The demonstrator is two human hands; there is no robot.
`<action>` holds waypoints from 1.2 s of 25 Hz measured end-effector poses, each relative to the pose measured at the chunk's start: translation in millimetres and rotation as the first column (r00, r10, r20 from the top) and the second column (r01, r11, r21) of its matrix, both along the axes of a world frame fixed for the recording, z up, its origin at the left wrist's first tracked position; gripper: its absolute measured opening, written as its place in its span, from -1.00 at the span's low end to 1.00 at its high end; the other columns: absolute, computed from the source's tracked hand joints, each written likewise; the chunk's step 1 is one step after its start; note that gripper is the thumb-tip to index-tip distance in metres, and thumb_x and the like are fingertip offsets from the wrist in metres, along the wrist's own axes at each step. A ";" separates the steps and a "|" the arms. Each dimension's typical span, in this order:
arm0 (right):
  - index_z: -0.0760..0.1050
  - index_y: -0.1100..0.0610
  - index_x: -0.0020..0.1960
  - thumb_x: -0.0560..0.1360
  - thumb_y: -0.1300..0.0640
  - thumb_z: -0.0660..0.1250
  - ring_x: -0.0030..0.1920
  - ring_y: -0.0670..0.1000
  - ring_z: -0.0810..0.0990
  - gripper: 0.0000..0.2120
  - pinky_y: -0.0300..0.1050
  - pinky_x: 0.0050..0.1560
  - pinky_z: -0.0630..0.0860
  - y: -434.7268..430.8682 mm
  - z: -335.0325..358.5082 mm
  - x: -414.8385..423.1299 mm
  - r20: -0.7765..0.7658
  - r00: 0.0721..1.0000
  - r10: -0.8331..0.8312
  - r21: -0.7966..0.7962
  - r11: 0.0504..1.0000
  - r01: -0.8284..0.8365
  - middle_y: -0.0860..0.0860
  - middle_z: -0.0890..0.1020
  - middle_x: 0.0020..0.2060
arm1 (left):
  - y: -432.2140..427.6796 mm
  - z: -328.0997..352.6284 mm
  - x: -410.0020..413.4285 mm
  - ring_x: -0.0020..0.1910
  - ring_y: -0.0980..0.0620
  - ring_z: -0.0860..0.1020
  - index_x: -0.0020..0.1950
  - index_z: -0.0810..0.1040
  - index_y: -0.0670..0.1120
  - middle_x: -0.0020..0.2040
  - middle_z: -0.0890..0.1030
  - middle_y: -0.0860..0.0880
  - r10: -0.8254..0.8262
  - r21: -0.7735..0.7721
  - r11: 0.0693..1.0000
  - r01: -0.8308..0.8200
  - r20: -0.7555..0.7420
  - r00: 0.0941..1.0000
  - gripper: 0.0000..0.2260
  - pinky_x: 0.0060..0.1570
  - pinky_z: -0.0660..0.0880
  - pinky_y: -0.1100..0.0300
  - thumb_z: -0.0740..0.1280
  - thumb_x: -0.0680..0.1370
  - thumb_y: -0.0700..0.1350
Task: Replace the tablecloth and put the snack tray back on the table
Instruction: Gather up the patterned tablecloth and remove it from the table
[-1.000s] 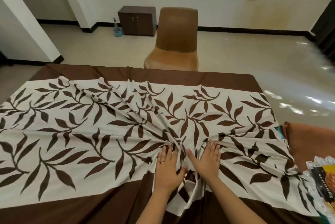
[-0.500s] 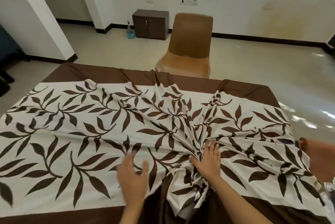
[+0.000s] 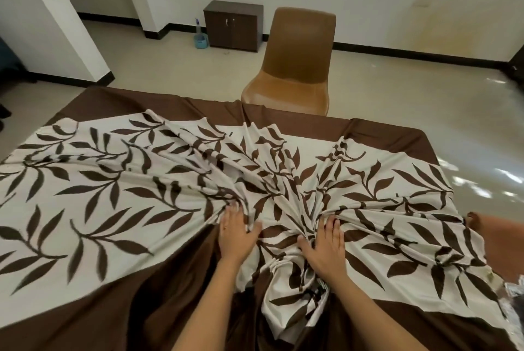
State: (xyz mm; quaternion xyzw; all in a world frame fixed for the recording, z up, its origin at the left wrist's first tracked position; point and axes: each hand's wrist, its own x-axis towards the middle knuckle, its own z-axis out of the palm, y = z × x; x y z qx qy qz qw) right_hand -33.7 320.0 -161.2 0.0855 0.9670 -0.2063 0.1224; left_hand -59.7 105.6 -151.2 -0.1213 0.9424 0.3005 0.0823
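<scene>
**Grip.** Your left hand (image 3: 237,233) lies flat on the tablecloth (image 3: 93,203), fingers straight and thumb out, with the tips pushed into a ridge of folds. Nothing is pinched. Your right hand (image 3: 326,245), a little apart to its right, does the same: palm down, fingers splayed, pleats fanning out from the fingertips. Both hands press the cloth rather than clutch it.

**Close in.** A short creased stretch of cloth lies between the hands. Just behind your right wrist, a thick gathered hank hangs over the near edge, between your forearms.

**Ahead of the fingertips.** Folds radiate out to the rucked brown border on the far side. The cloth is mostly smooth to the left of your left hand. It is wrinkled from your right hand out to its edge.

**Step, as a judgement.** You look to be gathering the cloth toward you to take it off, early in the task. It could be smoothing instead.

**Further out.** A brown chair (image 3: 297,66) stands close beyond the far border. Far right of your right hand, an orange-brown surface (image 3: 499,233) sits against the cloth's edge. Nearer you from there is a sliver of pale shiny stuff, probably the snack tray (image 3: 514,296), mostly out of view.

**Risks.**
- Flat palms hold by friction only, so a slick fabric could slide under them and the gather would loosen.
- The hank's weight could pull the cloth off lopsided.
- A hard tug may drag whatever touches the right edge.
- The far border could catch on the chair.
</scene>
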 end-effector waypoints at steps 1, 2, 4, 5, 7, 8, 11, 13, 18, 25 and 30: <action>-0.28 0.09 0.54 0.49 -0.42 -0.10 0.52 0.05 -0.33 -0.14 -0.02 0.47 -0.36 -0.3 -0.5 -0.5 -0.002 1.000 -0.015 -0.036 0.999 0.015 0.10 -0.26 0.54 | 16.3 0.5 -3.8 0.55 0.02 -0.14 0.57 -0.04 -0.10 0.58 -0.04 -0.05 -0.082 0.056 0.995 0.081 0.007 0.997 -0.34 0.42 -0.28 0.17 0.07 0.60 0.22; -0.27 0.08 0.55 0.45 -0.48 -0.18 0.51 0.02 -0.35 -0.11 -0.03 0.47 -0.38 -0.8 -1.6 -0.5 -0.008 1.000 -0.027 -0.067 0.997 0.027 0.07 -0.27 0.54 | 32.6 2.0 -6.6 0.55 0.04 -0.15 0.57 -0.05 -0.09 0.58 -0.05 -0.04 -0.162 0.104 0.982 0.159 0.021 0.987 -0.39 0.42 -0.29 0.18 0.02 0.63 0.18; -0.28 0.05 0.54 0.34 -0.57 -0.31 0.50 -0.02 -0.37 -0.02 -0.05 0.46 -0.40 -2.0 -3.0 -0.1 -0.026 0.999 -0.046 -0.111 0.993 0.043 0.03 -0.29 0.53 | 65.1 7.1 -7.9 0.54 0.06 -0.16 0.57 -0.04 -0.04 0.58 -0.06 -0.01 -0.274 0.232 0.942 0.244 0.104 0.956 -0.48 0.44 -0.29 0.16 -0.08 0.66 0.13; -0.31 0.03 0.53 0.29 -0.60 -0.34 0.50 -0.04 -0.37 0.01 -0.05 0.47 -0.39 -1.1 -2.0 -0.9 -0.020 0.998 -0.062 -0.138 0.989 0.059 0.02 -0.29 0.53 | 79.9 13.1 -6.2 0.54 0.07 -0.12 0.56 0.01 -0.01 0.58 -0.02 0.02 -0.289 0.365 0.907 0.212 0.171 0.942 -0.50 0.47 -0.24 0.13 -0.10 0.65 0.14; -0.39 0.00 0.49 0.19 -0.66 -0.31 0.51 -0.06 -0.35 0.09 -0.08 0.47 -0.37 -1.3 3.7 -2.3 0.031 0.992 -0.125 -0.224 0.966 0.128 0.01 -0.28 0.54 | 96.6 25.2 0.0 0.51 0.10 0.04 0.54 0.15 0.02 0.52 0.14 0.12 -0.259 0.704 0.709 -0.039 0.312 0.914 -0.43 0.50 -0.07 0.06 -0.11 0.60 0.27; -0.40 0.00 0.50 0.13 -0.69 -0.25 0.51 -0.06 -0.33 0.16 -0.10 0.46 -0.37 -0.7 7.1 -1.8 0.059 0.985 -0.164 -0.268 0.948 0.174 0.01 -0.28 0.54 | 100.5 29.3 2.2 0.49 0.10 0.11 0.52 0.21 0.02 0.46 0.22 0.14 -0.278 0.786 0.596 -0.164 0.393 0.877 -0.37 0.49 0.01 0.05 -0.11 0.57 0.34; -0.49 0.00 0.46 0.10 -0.69 -0.02 0.50 -0.08 -0.35 0.25 -0.16 0.41 -0.39 0.7 11.4 1.3 0.081 0.987 -0.137 -0.262 0.953 0.154 -0.05 -0.35 0.49 | 92.7 46.6 -0.3 0.40 0.02 0.34 0.42 0.40 -0.04 0.34 0.42 0.06 -0.349 0.818 0.547 -0.177 0.415 0.840 -0.35 0.43 0.22 0.07 -0.10 0.57 0.34; -0.58 0.00 0.36 0.24 -0.59 0.11 0.49 -0.07 -0.37 0.16 -0.14 0.42 -0.41 0.4 10.6 3.0 0.015 0.998 -0.055 -0.151 0.987 0.057 -0.05 -0.39 0.46 | 72.6 61.1 -4.9 0.20 0.07 0.52 0.32 0.51 -0.05 0.21 0.58 0.02 -0.237 0.704 0.710 -0.026 0.273 0.932 -0.49 0.27 0.42 0.16 0.02 0.61 0.23; -0.42 0.13 0.50 0.41 -0.42 0.18 0.51 -0.01 -0.35 0.08 -0.12 0.44 -0.40 0.1 12.6 1.5 -0.005 0.999 -0.046 -0.111 0.993 0.045 0.07 -0.30 0.53 | -84.7 37.2 25.4 0.49 -0.33 0.06 0.54 0.07 -0.14 0.51 0.12 -0.32 0.718 -0.078 0.685 -0.725 -0.098 0.689 -0.19 0.43 -0.01 -0.26 0.20 0.48 0.33; -0.43 0.12 0.48 0.41 -0.40 0.21 0.52 0.00 -0.33 0.07 -0.10 0.46 -0.36 0.2 10.1 0.5 -0.009 0.999 -0.035 -0.095 0.995 0.034 0.08 -0.29 0.53 | -104.6 1.9 11.1 0.38 -0.32 0.29 0.40 0.28 -0.33 0.37 0.36 -0.35 0.466 -0.073 0.878 -0.474 -0.096 0.879 -0.36 0.41 0.18 -0.15 0.37 0.47 0.01; -0.34 0.09 0.53 0.25 -0.60 0.09 0.46 -0.15 -0.36 0.18 -0.17 0.40 -0.41 0.8 11.3 -3.3 0.028 0.999 -0.035 -0.211 0.977 0.041 0.01 -0.27 0.54 | 5.9 11.8 -39.1 0.39 -0.15 0.34 0.39 0.42 -0.15 0.38 0.44 -0.16 -0.313 0.084 0.942 0.326 -0.139 0.940 -0.59 0.40 0.23 -0.01 0.24 0.53 -0.24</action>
